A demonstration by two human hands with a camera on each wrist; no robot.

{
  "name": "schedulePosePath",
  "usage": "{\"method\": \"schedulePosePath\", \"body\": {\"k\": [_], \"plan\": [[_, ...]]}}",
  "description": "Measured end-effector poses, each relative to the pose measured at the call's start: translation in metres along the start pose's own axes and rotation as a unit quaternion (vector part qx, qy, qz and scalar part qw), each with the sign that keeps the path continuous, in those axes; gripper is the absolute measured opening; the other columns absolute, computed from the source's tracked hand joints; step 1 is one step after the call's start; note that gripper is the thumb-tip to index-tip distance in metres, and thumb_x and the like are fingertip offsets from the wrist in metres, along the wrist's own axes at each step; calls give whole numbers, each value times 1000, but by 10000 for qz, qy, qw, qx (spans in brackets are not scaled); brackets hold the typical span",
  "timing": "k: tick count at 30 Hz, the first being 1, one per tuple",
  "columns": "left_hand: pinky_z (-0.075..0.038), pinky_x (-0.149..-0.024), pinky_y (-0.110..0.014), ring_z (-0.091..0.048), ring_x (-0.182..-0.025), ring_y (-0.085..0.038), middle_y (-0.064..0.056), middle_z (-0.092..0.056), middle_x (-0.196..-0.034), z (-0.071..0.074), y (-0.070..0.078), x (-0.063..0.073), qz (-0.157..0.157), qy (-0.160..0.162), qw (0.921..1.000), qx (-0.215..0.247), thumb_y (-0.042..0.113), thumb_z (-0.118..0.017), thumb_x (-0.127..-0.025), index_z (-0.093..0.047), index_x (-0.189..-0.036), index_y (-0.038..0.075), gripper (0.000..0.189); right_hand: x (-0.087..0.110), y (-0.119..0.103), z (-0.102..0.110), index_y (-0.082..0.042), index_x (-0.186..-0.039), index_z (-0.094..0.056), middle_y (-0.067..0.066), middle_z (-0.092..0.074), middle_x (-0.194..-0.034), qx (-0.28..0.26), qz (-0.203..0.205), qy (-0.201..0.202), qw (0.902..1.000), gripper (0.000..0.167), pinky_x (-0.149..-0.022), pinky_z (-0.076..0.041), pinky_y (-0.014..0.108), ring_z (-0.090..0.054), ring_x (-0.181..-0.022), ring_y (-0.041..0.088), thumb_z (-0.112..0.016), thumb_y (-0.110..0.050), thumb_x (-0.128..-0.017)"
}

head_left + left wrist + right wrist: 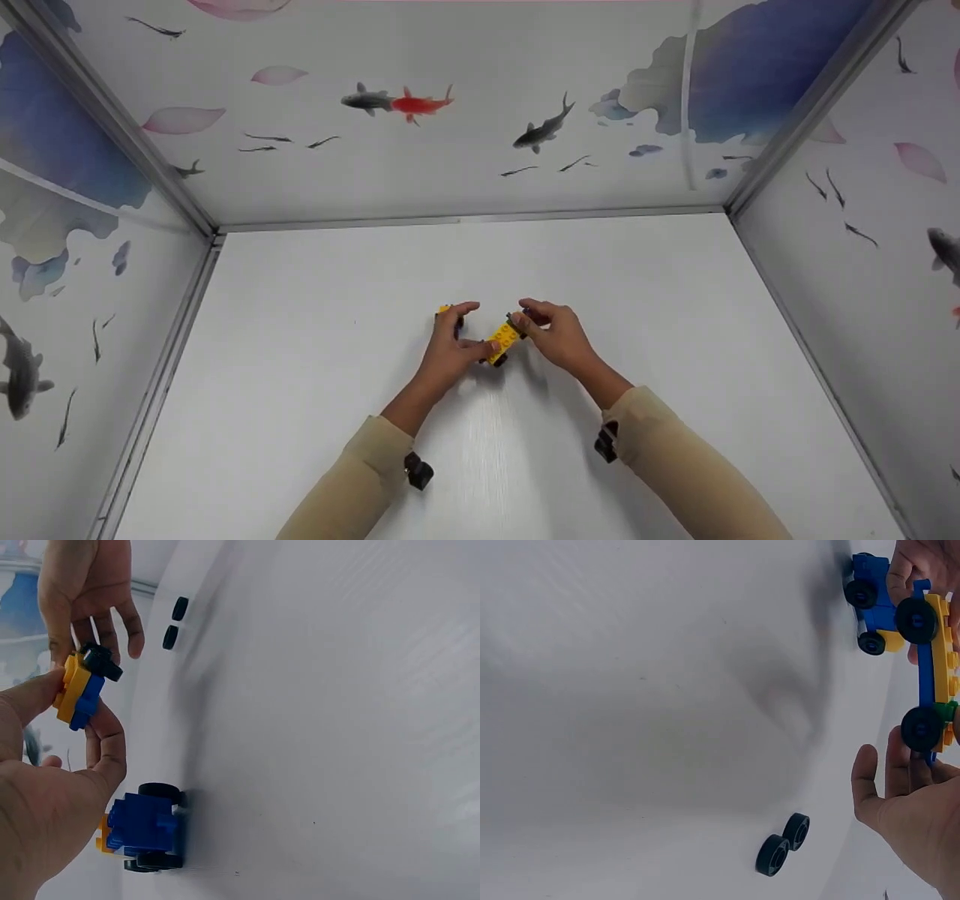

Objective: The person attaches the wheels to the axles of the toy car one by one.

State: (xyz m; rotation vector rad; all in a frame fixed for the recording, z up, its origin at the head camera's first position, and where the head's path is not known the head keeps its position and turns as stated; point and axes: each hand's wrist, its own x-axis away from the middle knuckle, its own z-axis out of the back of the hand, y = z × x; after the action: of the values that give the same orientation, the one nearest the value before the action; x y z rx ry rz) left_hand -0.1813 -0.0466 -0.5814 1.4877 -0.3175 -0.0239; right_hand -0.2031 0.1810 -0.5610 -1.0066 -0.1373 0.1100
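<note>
Both hands hold a toy block car [503, 341] above the white table, one at each end. Yellow studded bricks [941, 652] sit along its blue base [925, 673], which has black wheels [916, 620]. My left hand [445, 354] pinches the near end between thumb and fingers. At the far end, my right hand [561, 339] grips the car beside a small green piece [946, 711], its thumb on top. A second blue-and-yellow toy car [144, 821] stands on the table just left of the left hand, mostly hidden behind it in the head view.
Two loose black wheels [772, 855] lie close together on the white table [300, 435], near the right hand. Printed panels with fish and petals [465, 165] wall the table at the back and both sides, with metal edging [480, 220] along the joins.
</note>
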Motion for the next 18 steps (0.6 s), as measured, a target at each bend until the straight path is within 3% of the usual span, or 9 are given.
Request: {"method": "schedulePosePath", "body": {"k": [7,11,18], "plan": [[-64,-95,-34,-66,-117,-30,-15,-37,-169,1,9,-3,122,515,9984,-197,22,-89,-92,-56,-153,24,70,2,3,4,-9,-153,-67,14,-79,-125,-93,-179,-7,9998,51,-94,-63,36,-73,-115,29,-74,-33,-108],[-65,-97,-36,-69,-117,-29,-11,-41,-167,-2,16,-1,76,694,9969,-368,20,-88,-95,-58,-149,26,62,4,8,8,-9,-152,-68,13,-80,-121,-86,-136,-95,9998,51,-88,-59,28,-70,-107,25,-74,-33,-108],[-65,-91,-29,-74,-113,-24,-9,-37,-166,-4,20,-3,-150,761,9970,-62,14,-87,-96,-57,-148,24,61,10,10,13,-9,-132,-80,10,-82,-119,-497,26,-379,9980,35,-86,-60,32,-73,-100,19,-75,-34,-107]]}}
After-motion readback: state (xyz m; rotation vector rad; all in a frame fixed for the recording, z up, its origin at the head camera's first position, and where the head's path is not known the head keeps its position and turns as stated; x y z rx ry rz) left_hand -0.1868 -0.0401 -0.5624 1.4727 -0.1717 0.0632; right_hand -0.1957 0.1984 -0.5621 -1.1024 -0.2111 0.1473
